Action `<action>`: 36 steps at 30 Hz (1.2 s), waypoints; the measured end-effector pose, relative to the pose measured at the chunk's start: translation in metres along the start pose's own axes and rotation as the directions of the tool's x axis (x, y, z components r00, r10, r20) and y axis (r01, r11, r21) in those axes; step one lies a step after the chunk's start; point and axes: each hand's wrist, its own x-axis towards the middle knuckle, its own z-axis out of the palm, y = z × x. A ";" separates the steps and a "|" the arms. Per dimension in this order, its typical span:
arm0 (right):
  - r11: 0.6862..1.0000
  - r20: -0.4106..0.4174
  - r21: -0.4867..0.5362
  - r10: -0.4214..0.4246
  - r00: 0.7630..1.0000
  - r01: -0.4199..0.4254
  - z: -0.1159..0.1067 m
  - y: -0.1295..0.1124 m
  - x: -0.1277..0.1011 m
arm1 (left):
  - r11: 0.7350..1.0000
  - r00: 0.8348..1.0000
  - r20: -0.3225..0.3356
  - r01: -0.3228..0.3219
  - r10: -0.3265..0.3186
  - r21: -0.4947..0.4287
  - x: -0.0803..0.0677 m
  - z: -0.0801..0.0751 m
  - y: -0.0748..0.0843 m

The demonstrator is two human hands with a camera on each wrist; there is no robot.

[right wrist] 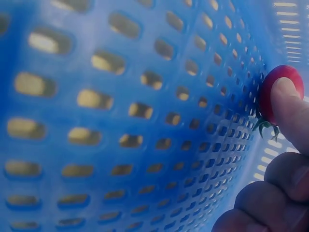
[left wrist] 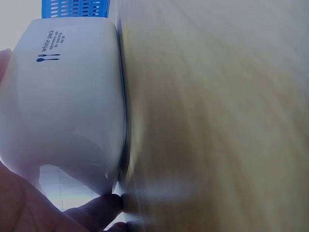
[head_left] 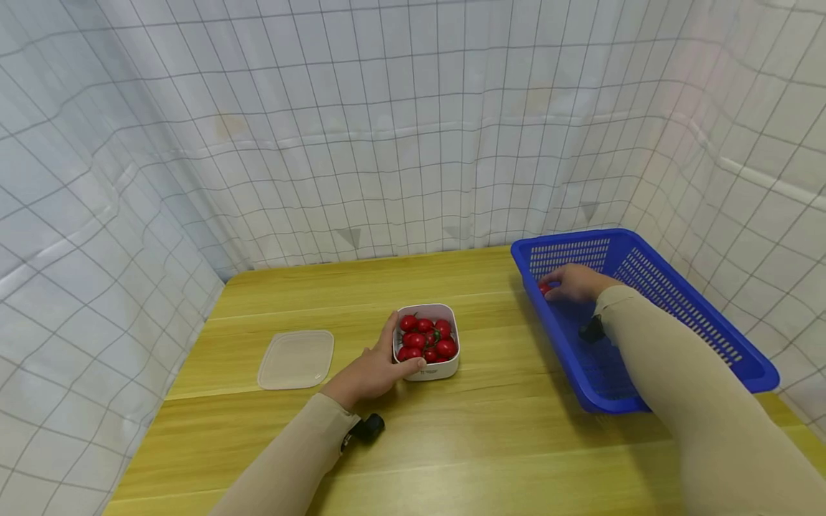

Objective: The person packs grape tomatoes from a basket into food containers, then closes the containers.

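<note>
A white plastic container (head_left: 441,371) full of small red tomatoes (head_left: 416,340) stands on the table. My left hand (head_left: 371,369) grips its left side, with the thumb along the front wall. Printed lettering and a small fork and spoon mark the container (left wrist: 72,96) in the left wrist view. Over at the right, my right hand (head_left: 576,283) reaches inside a blue basket (head_left: 568,351). It pinches one cherry tomato (right wrist: 282,89) with a green stem, close to the basket's perforated wall. In the head view, part of that tomato (head_left: 546,289) is hidden by the fingers.
A translucent lid (head_left: 297,360) lies flat on the wooden table (head_left: 503,444), left of the container. White gridded curtains (head_left: 387,143) hang behind the table and at both sides. The basket's high rim (head_left: 548,322) stands between the container and my right hand.
</note>
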 end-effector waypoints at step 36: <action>1.000 0.021 0.009 0.021 1.000 -0.021 0.003 -0.001 -0.002 | 1.000 1.000 -0.006 -0.012 0.011 -0.024 0.000 0.000 -0.002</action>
